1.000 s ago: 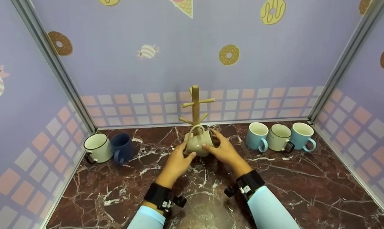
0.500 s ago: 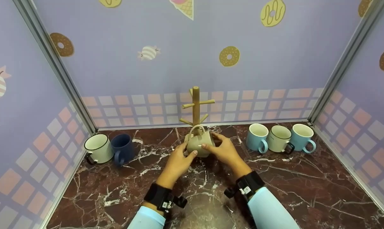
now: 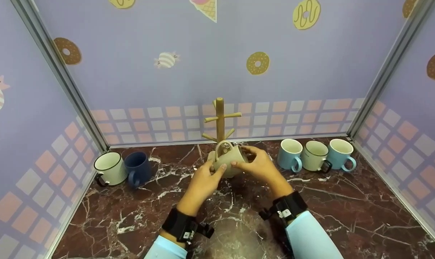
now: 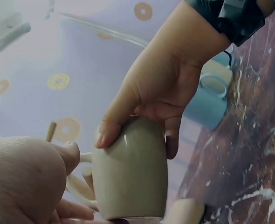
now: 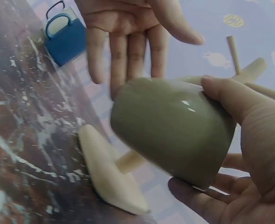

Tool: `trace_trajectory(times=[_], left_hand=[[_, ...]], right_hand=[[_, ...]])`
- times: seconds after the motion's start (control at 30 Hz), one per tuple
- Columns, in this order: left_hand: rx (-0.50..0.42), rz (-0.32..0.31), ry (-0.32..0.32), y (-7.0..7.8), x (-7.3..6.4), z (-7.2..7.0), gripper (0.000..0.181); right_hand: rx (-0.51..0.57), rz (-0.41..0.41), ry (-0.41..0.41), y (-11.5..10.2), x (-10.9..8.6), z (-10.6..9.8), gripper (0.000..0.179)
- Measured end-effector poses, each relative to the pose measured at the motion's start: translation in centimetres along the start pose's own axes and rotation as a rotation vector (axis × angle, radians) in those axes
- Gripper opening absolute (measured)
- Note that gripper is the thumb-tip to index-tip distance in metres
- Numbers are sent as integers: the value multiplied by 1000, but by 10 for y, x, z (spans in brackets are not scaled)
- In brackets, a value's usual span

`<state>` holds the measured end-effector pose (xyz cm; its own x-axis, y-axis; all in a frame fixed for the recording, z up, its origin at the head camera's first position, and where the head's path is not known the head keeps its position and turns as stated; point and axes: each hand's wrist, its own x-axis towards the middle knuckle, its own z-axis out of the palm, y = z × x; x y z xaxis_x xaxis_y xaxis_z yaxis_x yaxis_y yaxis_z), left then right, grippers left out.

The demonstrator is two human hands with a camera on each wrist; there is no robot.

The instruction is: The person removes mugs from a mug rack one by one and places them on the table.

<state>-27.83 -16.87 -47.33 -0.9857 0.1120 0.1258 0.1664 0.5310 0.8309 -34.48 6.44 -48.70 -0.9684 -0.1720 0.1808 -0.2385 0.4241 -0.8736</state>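
Observation:
A glossy olive-beige mug [image 3: 232,158] is held tilted in front of the wooden mug tree [image 3: 220,124], its rim towards the right and its handle up at the left. My right hand [image 3: 264,168] grips it at the rim end, the thumb lying on its side in the right wrist view. My left hand [image 3: 203,181] is at the mug's base end; in the right wrist view its fingers [image 5: 136,53] are straight and its thumb stands apart from the mug. Whether the left fingertips touch the mug is unclear.
To the left stand a white mug with a black handle [image 3: 110,169] and a dark blue mug [image 3: 138,169]. At the right are two light-blue mugs [image 3: 290,154] [image 3: 340,154] with a cream mug [image 3: 315,156] between them. Patterned walls [image 3: 217,79] enclose the marble-look table [image 3: 131,219].
My right hand has shifted slightly to the right and turned the mug, tilting its rim more to the right. The left fingers have eased off from around the mug. The other mugs stay put.

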Motion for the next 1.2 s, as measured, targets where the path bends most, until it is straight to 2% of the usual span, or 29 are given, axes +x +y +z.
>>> trace_trajectory(times=[0.17, 0.3, 0.47, 0.67, 0.83, 0.97, 1.1, 1.2], left_hand=[[37, -1, -71, 12, -6, -3, 70], [78, 7, -107, 18, -8, -10, 69], [103, -29, -56, 23, -12, -25, 72], [104, 75, 34, 28, -16, -35, 49], [93, 126, 45, 31, -18, -34, 34], [49, 151, 4, 33, -19, -33, 33], [2, 126, -68, 35, -20, -34, 33], [4, 107, -121, 38, -21, -35, 36]], right_hand=[[-82, -36, -35, -10, -6, -19, 89], [-184, -122, -55, -20, -12, -32, 94], [-284, -233, -106, -37, -21, -38, 99], [-321, -285, -150, -56, -32, -36, 100], [-390, -332, -138, -69, -42, -33, 103], [-429, -382, -135, -75, -47, -32, 103], [-455, -408, -147, -79, -51, -33, 103], [-473, -425, -159, -80, -52, -34, 102]])
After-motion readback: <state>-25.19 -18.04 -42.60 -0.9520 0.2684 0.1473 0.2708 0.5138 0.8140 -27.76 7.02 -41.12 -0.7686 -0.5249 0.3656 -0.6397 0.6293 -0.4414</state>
